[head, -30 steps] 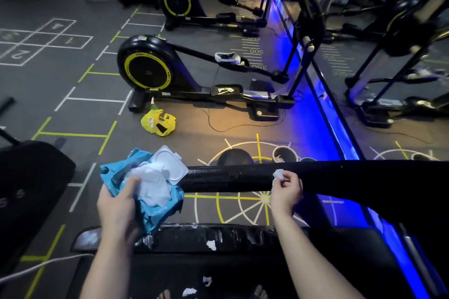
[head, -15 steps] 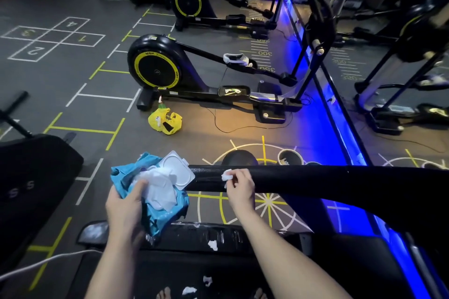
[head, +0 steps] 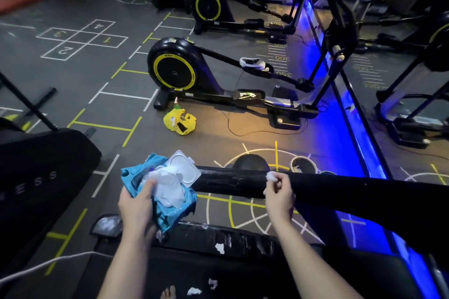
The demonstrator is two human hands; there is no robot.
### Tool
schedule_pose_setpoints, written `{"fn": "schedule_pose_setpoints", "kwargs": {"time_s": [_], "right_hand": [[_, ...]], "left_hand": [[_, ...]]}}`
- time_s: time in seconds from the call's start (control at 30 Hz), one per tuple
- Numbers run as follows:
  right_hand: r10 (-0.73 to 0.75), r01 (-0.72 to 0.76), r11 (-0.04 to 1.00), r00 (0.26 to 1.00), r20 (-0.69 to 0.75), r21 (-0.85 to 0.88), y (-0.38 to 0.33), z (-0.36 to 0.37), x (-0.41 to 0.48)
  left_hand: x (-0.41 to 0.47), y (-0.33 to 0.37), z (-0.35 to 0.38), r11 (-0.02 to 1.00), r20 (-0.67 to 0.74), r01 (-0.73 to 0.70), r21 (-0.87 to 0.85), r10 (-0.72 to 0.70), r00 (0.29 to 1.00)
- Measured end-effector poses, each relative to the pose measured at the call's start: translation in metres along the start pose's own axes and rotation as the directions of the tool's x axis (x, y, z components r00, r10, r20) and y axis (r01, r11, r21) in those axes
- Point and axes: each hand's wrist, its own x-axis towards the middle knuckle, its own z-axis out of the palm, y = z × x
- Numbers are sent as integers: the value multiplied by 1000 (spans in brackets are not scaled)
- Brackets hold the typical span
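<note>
Bar [head: 340, 192]: crosses from centre to right, above the floor [head: 73, 94].
Wipe pack [head: 170, 211]: at the bar's left end, in the left hand [head: 137, 204].
Wad [head: 271, 175]: on the bar, right of the pack, pinched by the right hand [head: 279, 195].
Bag [head: 179, 120]: on the floor beyond the bar, just before the cross-trainer [head: 175, 68].
Scraps [head: 220, 247]: on the ledge [head: 243, 238] below the bar.

There were two hands, the left hand [head: 138, 204] and the right hand [head: 279, 195], one blue wipes pack [head: 175, 212], one small white wad [head: 271, 175] and one black handrail [head: 340, 192]. On the floor stood two yellow-ringed machines, a near machine [head: 175, 68] and a far machine [head: 209, 5], with one yellow bag [head: 179, 120]. Three white scraps lay below: an upper scrap [head: 220, 248], a middle scrap [head: 213, 283] and a lower scrap [head: 194, 291].
</note>
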Motion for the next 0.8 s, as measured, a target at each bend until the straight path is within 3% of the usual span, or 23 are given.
{"fn": "schedule_pose_setpoints", "kwargs": {"time_s": [0.13, 0.27, 0.5, 0.63, 0.7, 0.8], "right_hand": [[-74, 113, 976, 976, 203, -187, -1, 18, 7], [-148, 235, 953, 911, 386, -191, -15, 50, -12], [-70, 219, 953, 834, 548, -211, -31, 98, -50], [-85, 110, 994, 885, 457, -28, -32, 99, -70], [-85, 78, 996, 948, 306, 33, -28, 90, -78], [-81, 81, 996, 997, -2, -28, -18, 72, -79]], "left_hand": [[5, -2, -10, 1000, -18, -4, 14, 4, 1000], [9, -4, -14, 1000, -13, 5, 21, -4, 1000], [32, 13, -17, 999, 19, -13, 39, 13, 1000], [57, 22, -32, 997, 8, -26, 66, 26, 1000], [72, 28, -42, 997, -4, -11, 73, 11, 1000], [91, 37, -51, 997, 32, -3, 79, 0, 999]]}}
